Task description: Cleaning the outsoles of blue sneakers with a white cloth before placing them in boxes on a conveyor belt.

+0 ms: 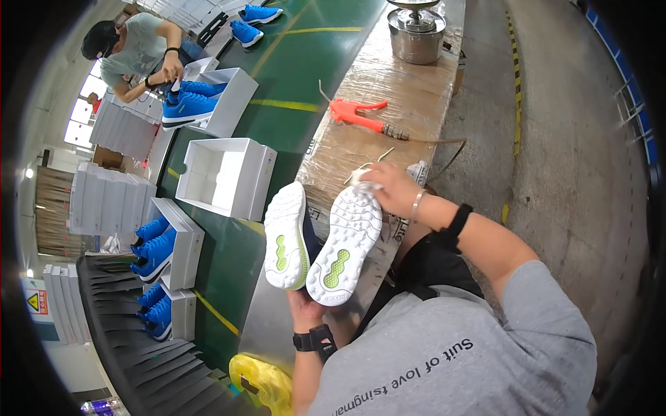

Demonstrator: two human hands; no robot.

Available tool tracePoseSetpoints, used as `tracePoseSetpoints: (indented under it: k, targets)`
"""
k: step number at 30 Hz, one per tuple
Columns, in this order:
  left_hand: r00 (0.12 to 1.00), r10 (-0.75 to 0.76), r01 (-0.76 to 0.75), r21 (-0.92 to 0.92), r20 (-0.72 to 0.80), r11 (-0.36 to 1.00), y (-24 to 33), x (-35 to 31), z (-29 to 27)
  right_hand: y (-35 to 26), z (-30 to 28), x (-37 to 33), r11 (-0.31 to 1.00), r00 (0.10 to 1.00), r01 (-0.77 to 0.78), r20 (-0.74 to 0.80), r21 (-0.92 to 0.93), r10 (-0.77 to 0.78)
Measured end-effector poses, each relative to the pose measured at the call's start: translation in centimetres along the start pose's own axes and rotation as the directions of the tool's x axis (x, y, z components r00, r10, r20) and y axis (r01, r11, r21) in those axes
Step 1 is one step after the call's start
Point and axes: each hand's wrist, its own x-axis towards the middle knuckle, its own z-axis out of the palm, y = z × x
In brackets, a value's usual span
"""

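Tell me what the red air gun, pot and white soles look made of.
Red air gun: probably plastic or painted metal; smooth, evenly coloured. Pot: likely polished steel, silvery with reflections. White soles: perhaps rubber or foam, matte and knobbly.

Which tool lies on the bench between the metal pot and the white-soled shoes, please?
In the head view, a red trigger gun lies between the metal pot and the white-soled shoes.

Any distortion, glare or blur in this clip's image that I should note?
Head view: the blue rail bends near the dark fisheye rim; head view: glare streaks the plastic wrap and the window is washed out; head view: the white cloth by the right hand looks smeared, the shoe soles fairly crisp.
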Motion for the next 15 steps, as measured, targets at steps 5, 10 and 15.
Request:
tracePoseSetpoints:
  k: [5, 10, 15]
  targets:
    - [1.000, 0.008, -0.012, -0.121, -0.029, 0.993, 0.2, -0.2, 1.4, -7.1, -0.7, -6.5, 0.941, 0.945, 0.326, -0.042, 0.087, -0.324]
    - [0.998, -0.048, 0.041, -0.184, -0.029, 0.982, -0.2, 0.5, 2.8, -5.9, -0.6, -5.8, 0.873, 0.870, 0.486, -0.078, -0.037, -0.487]
    - [0.999, -0.046, 0.043, -0.276, -0.007, 0.960, -0.8, -0.2, 4.1, -2.4, -0.6, -4.1, 0.985, 0.981, 0.140, -0.121, -0.098, -0.152]
